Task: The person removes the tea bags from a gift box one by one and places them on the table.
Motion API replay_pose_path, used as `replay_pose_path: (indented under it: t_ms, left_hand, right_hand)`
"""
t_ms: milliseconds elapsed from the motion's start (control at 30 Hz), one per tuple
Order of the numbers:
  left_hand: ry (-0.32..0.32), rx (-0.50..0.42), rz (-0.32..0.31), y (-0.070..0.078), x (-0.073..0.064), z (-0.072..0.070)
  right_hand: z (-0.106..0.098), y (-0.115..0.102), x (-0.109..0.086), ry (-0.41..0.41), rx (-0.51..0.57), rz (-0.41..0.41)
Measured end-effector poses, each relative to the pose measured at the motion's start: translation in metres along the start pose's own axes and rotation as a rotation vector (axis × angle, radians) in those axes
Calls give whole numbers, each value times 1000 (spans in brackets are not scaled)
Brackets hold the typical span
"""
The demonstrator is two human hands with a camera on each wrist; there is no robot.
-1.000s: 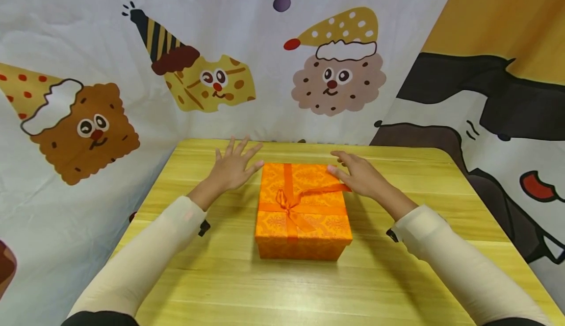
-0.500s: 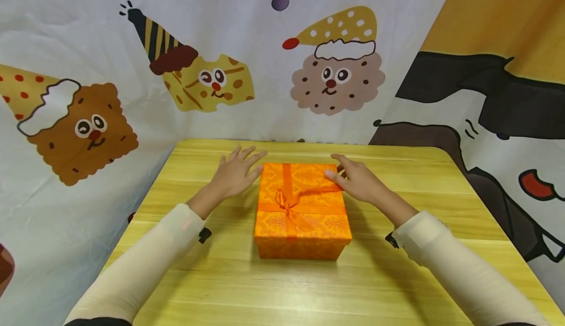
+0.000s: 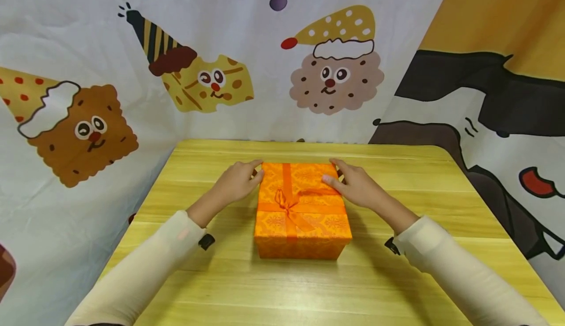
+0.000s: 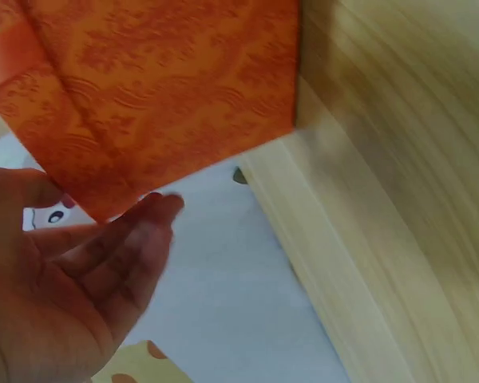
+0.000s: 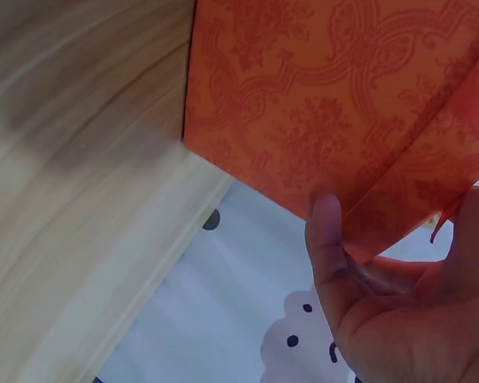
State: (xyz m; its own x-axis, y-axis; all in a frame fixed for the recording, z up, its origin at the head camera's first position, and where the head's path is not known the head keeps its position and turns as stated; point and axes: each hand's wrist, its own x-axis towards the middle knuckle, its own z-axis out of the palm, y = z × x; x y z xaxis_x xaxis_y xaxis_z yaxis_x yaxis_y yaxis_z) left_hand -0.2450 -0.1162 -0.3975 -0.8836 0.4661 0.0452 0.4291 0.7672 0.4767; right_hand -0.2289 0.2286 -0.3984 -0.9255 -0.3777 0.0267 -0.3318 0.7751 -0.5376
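Observation:
An orange patterned gift box [image 3: 326, 225] sits on the table, its lid on. Across the lid run orange ribbons, crossing under a bow [image 3: 288, 203]. My left hand [image 3: 234, 181] grips the far left corner, thumb at the top edge and fingers bent around the back. At the far right corner my right hand [image 3: 359, 184] holds on with its thumb on top of the lid and its fingers behind the edge. In the left wrist view the fingertips meet the lid's lower rim [image 4: 88, 159]. The right wrist view has one finger [image 5: 326, 215] against the box's side.
The light wooden table [image 3: 304, 291] extends around the box on all sides. Behind it hangs a white cloth [image 3: 269, 120] printed with cartoon biscuits and cheese. Both forearms wear pale sleeves [image 3: 145, 272], with a small black piece [image 3: 206, 241] under the left cuff.
My left hand has come in from spread fingers beside the box to its far left corner. The right hand has closed in on the far right corner. The box has stayed put.

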Motion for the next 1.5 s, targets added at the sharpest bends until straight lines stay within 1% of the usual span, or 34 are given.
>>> replay_pose_path:
  t_ms: [100, 267, 433, 533, 600, 667, 867, 1000, 1133, 1233, 1367, 1500]
  left_hand:
    - [-12, -80, -14, 4, -2, -1]
    - [-59, -224, -75, 10, -5, -3]
    - [-124, -358, -151, 15, -7, -7]
    - [-176, -411, -186, 18, -8, -9]
    - [-205, -432, -200, 20, -9, -9]
    - [-220, -441, -207, 21, -8, -9]
    - [-191, -436, -194, 22, -4, -7]
    - [-202, -467, -203, 22, -2, -4]
    - [-220, -495, -224, 23, -2, -2]
    - [-223, -533, -230, 25, -3, -1]
    - [-212, -586, -218, 27, -4, -1]
    - [-203, -585, -189, 27, -5, 0]
  right_hand:
    - [1, -2, -3, 6, 1, 12]
    - [1, -6, -9, 8, 12, 34]
    - [3, -12, -14, 9, 20, 61]
    - [3, -16, -18, 14, 40, 93]
    - [3, -19, -20, 13, 59, 122]
    - [3, -22, -20, 12, 82, 149]
    - [3, -24, -16, 20, 121, 189]
    - [2, -21, -14, -1, 149, 224]
    - [2, -19, -13, -46, 239, 274]
    - [2, -19, -12, -62, 312, 297]
    - [1, -20, -11, -62, 353, 309]
    - [0, -21, -10, -64, 356, 315]
